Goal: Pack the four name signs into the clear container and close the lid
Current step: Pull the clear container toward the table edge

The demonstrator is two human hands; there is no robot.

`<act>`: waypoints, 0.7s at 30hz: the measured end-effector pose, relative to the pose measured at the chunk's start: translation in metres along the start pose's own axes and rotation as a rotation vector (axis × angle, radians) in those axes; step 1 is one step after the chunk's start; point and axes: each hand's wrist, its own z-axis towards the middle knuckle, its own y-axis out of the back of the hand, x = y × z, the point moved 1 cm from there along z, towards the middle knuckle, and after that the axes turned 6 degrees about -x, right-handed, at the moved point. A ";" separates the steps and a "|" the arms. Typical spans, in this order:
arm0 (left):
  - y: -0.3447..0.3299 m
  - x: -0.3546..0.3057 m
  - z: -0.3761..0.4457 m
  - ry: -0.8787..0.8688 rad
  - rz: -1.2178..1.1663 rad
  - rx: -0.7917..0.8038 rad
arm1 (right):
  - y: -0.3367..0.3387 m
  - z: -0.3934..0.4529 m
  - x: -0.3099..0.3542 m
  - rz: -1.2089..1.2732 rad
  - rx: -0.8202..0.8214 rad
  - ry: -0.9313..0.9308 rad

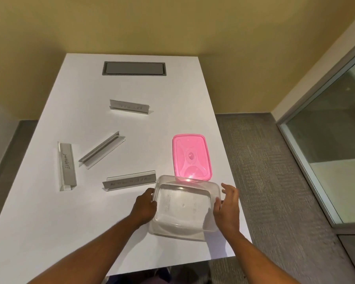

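**Two hands at the clear box**

A white counter (pixel 49 201) stands against a yellow wall (pixel 172 23) — gray carpet (pixel 264 171) lies to the right, by a glass panel (pixel 336 130). A gray hatch (pixel 134 68) sits at the far end. The clear container (pixel 184 208) rests empty near the front edge. The left hand (pixel 145 206) grips its left rim; the right hand (pixel 226 208) is spread loose at the right side. The pink lid (pixel 191 157) lies just behind. Four name signs (pixel 67 166) lie scattered to the left.
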 end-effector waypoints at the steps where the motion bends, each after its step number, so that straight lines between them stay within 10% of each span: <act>1: 0.004 0.002 -0.002 -0.008 0.000 -0.006 | 0.000 0.000 0.000 0.003 0.016 -0.031; 21: 0.137 0.111 -0.046 0.232 -0.243 -0.280 | -0.073 -0.051 0.124 0.217 0.255 -0.009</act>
